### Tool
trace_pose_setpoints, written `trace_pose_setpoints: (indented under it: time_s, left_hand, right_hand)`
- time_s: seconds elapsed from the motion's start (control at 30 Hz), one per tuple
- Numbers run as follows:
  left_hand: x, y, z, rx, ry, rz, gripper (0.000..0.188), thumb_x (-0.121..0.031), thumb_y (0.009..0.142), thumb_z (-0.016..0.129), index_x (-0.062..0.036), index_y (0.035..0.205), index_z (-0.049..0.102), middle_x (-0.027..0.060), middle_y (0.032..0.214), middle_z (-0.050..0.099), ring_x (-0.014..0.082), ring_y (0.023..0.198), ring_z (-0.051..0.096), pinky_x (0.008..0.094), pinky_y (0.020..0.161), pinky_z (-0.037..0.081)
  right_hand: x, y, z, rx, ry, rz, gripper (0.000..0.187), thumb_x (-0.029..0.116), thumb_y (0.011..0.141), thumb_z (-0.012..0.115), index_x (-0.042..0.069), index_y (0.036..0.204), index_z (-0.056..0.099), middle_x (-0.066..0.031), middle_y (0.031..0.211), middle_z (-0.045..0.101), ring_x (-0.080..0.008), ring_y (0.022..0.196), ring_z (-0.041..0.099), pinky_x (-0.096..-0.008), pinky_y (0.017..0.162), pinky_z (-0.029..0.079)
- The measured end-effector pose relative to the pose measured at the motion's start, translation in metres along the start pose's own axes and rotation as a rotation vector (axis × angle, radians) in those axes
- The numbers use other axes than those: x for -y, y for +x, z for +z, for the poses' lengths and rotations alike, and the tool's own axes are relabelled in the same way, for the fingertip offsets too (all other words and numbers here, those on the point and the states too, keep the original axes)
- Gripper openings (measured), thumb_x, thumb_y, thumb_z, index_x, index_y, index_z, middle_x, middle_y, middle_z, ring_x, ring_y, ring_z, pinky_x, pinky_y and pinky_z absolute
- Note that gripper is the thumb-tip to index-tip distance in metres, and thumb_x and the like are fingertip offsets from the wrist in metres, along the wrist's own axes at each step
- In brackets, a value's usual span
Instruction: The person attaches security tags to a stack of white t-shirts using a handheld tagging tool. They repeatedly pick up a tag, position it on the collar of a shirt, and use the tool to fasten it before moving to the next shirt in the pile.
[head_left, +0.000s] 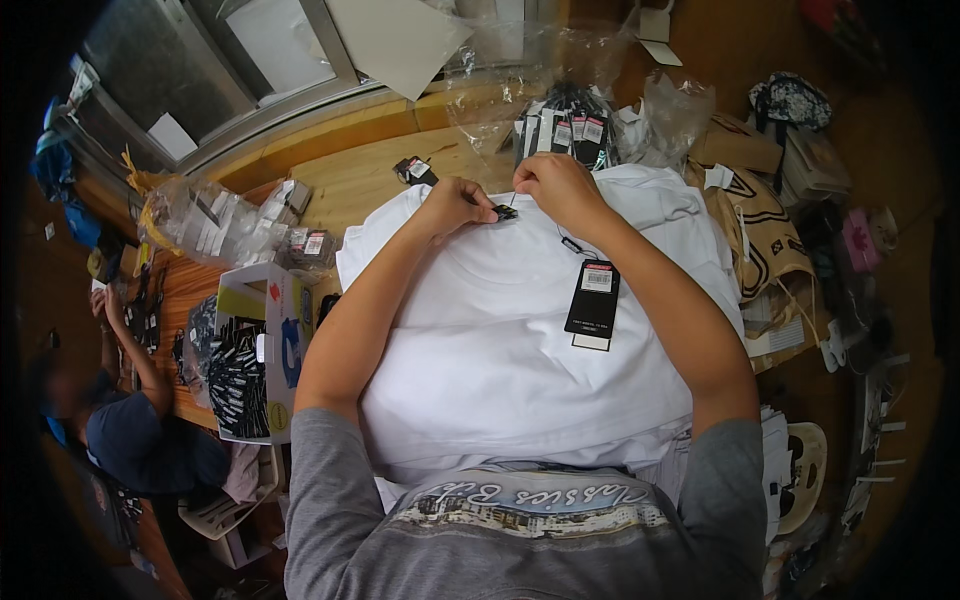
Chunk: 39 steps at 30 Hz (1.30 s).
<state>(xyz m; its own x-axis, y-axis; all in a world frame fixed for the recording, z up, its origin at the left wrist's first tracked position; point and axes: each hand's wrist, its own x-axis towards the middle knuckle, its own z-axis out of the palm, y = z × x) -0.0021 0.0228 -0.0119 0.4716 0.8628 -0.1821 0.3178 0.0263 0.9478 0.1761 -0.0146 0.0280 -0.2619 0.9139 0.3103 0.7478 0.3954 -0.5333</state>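
Observation:
A white shirt (500, 330) is spread over a pile of white garments in front of me, its collar toward the far side. At the collar, my left hand (462, 206) is closed in a pinch on a small black neck label (506, 212). Just right of it, my right hand (562, 188) pinches a thin dark cord that runs down to the label. A black hang tag (592, 300) with a white barcode sticker lies on the shirt between my forearms, its black string (571, 245) leading up toward the right wrist. Another white-stickered black tag (415, 170) lies beyond my left hand.
Bundled black tags in clear plastic (565, 125) stand beyond my hands. At left are bagged small packs (215, 225) and a box of black tags (245, 350). A co-worker (150, 425) sits far left. A brown printed bag (765, 225) and a plastic chair (803, 475) are at right.

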Motion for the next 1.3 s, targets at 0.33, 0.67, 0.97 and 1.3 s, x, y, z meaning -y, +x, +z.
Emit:
trace_pose_setpoints:
  time_s: [0.33,0.67,0.97,1.3]
  left_hand:
    - [-0.010,-0.006,0.000,0.012,-0.022,-0.032,0.008,0.001,0.065,0.065,0.0012,0.068,0.058,0.0053,0.066,0.058,0.0074,0.055,0.052,0.0167,0.046,0.041]
    - [0.011,0.004,0.001,0.038,-0.154,0.087,0.007,0.004,0.065,0.064,0.0023,0.064,0.057,0.0064,0.064,0.057,0.0091,0.056,0.052,0.0183,0.051,0.043]
    - [0.012,0.003,0.003,0.089,-0.118,0.187,0.006,0.004,0.068,0.061,0.0002,0.066,0.056,0.0068,0.072,0.059,0.0108,0.066,0.054,0.0206,0.062,0.044]
    - [0.012,-0.004,-0.009,-0.108,-0.310,-0.012,0.005,0.001,0.071,0.058,0.0001,0.076,0.059,0.0035,0.070,0.057,0.0094,0.065,0.053,0.0208,0.058,0.043]
  right_hand:
    - [0.002,-0.004,0.017,-0.024,-0.051,0.064,0.007,0.013,0.068,0.057,0.007,0.069,0.059,-0.0083,0.074,0.059,-0.0245,0.071,0.056,-0.0327,0.061,0.043]
    - [-0.002,-0.022,0.035,0.058,0.104,0.332,0.013,0.018,0.067,0.061,0.009,0.077,0.063,-0.0067,0.062,0.060,-0.0191,0.055,0.058,-0.0309,0.051,0.044]
    - [0.000,-0.028,0.034,0.412,1.008,0.716,0.031,0.009,0.078,0.052,-0.003,0.105,0.046,-0.0016,0.052,0.047,-0.0054,0.035,0.035,-0.0182,0.032,0.026]
    - [0.006,-0.037,0.047,0.471,1.095,0.608,0.020,0.011,0.082,0.046,0.005,0.101,0.045,0.0005,0.051,0.042,-0.0040,0.033,0.030,-0.0183,0.031,0.021]
